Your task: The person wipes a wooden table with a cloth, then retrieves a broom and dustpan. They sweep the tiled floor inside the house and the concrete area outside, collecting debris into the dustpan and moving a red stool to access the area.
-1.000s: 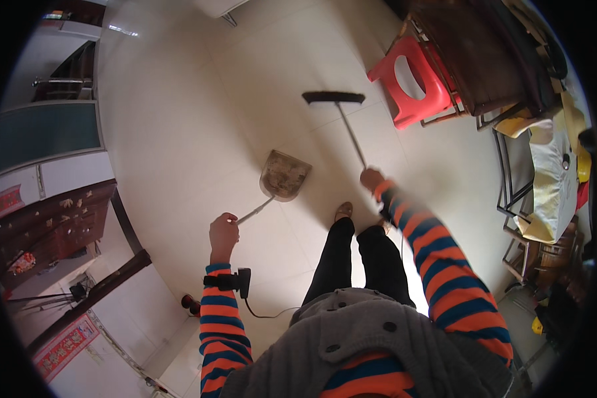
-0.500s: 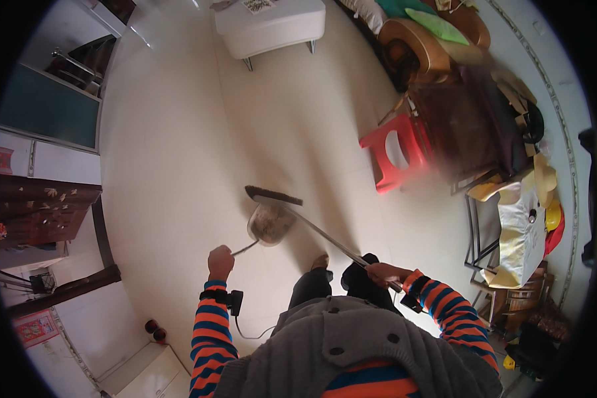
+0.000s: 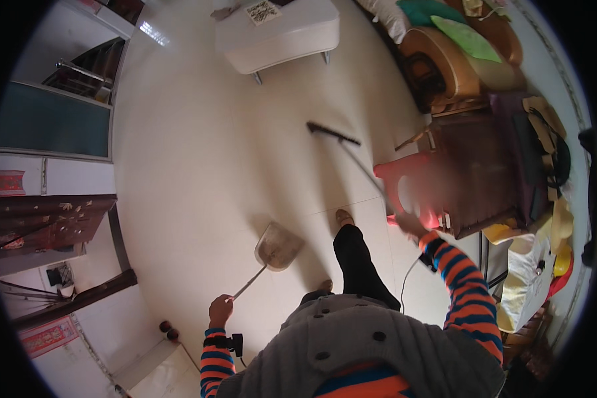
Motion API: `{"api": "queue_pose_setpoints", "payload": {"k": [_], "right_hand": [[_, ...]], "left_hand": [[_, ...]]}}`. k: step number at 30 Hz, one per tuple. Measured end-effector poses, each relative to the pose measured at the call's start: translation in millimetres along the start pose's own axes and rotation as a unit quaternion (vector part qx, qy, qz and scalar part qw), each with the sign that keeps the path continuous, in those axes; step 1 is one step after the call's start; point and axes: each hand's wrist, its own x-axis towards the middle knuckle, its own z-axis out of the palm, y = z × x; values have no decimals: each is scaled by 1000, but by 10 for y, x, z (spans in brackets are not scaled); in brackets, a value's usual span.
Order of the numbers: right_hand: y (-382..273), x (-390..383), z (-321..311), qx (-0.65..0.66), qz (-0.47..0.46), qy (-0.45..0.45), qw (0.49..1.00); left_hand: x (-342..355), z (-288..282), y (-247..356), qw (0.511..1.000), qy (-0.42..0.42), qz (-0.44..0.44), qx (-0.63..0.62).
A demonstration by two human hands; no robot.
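My left hand [image 3: 221, 309] is closed on the thin handle of a dustpan [image 3: 278, 245], whose flat, stained pan lies on the floor below the middle of the view. At the right, my right hand [image 3: 412, 227], smeared by motion, grips the long pole of a broom [image 3: 333, 134]. The broom's dark, straight head is up the floor, ahead of and right of the dustpan, apart from it. A red plastic stool [image 3: 395, 172] stands just beside the broom pole, partly blurred. My legs and one shoe [image 3: 344, 217] show below.
A white padded bench [image 3: 278, 40] on metal legs stands at the top. Along the right are a sofa with cushions [image 3: 467, 40], a dark wooden chair [image 3: 477, 172] and a cloth-covered stand [image 3: 517, 278]. A cabinet with a dark curtain [image 3: 60, 225] lines the left wall.
The broom head was over the dustpan half a second ago and has moved away, up and to the right. My left hand and the dustpan sit lower in the view. My legs have stepped.
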Motion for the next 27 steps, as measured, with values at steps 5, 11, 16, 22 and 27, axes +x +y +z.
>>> {"api": "queue_pose_setpoints", "payload": {"k": [5,11,16,22,27], "right_hand": [[-291,1652,-770,-387,-166,97,902],[-1442,2411,-1201,-359,-75,70,928],[-1543,1496,-48,-322,-92,-7,942],[-1529,117,696,-23,26,-234,972],[-1683,-192,114,105,146,-381,907]], "left_hand": [[88,-307,463,998,23,-44,-35],[392,-438,716,986,-3,-126,-110],[709,-454,959,987,11,-104,-123],[944,-388,1158,996,68,-38,-31],[787,-158,942,990,78,-72,-92]]}}
